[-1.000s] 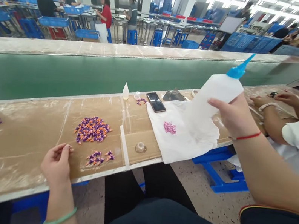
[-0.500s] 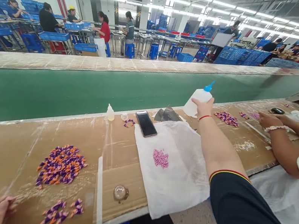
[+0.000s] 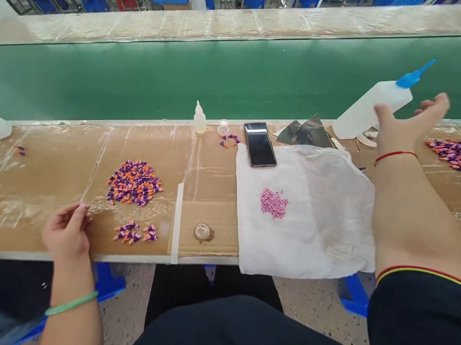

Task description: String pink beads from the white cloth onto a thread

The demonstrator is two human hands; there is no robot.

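Risk entries first: the glue bottle (image 3: 371,108) stands tilted on the desk (image 3: 0,199), its blue nozzle (image 3: 413,75) pointing up and to the right, so a knock from the right hand (image 3: 410,126) could tip it toward the white sheet (image 3: 332,225). If it fell there, the pink beads (image 3: 273,203) could scatter, and any glue leaking from the nozzle could foul them. The sheet lies loose, so a dragging forearm could also shift the beads. The purple-and-orange pieces (image 3: 135,183) sit unfenced on the desk, and a sweep of the left hand (image 3: 66,232) could spread them into the small cluster (image 3: 136,232) just below. Hand entries: right hand, wide open, fingers spread, nothing gripped, beside the bottle; whether the thumb touches it cannot be told. Left hand, resting at the desk's near edge, fingers curled loosely toward the thumb, close to the pieces but not on them; whether it pinches something tiny cannot be told. Also present: phone (image 3: 260,144), dropper bottle (image 3: 200,119), clear cap (image 3: 204,232), and a second pile of pieces (image 3: 460,157) beyond the right hand.
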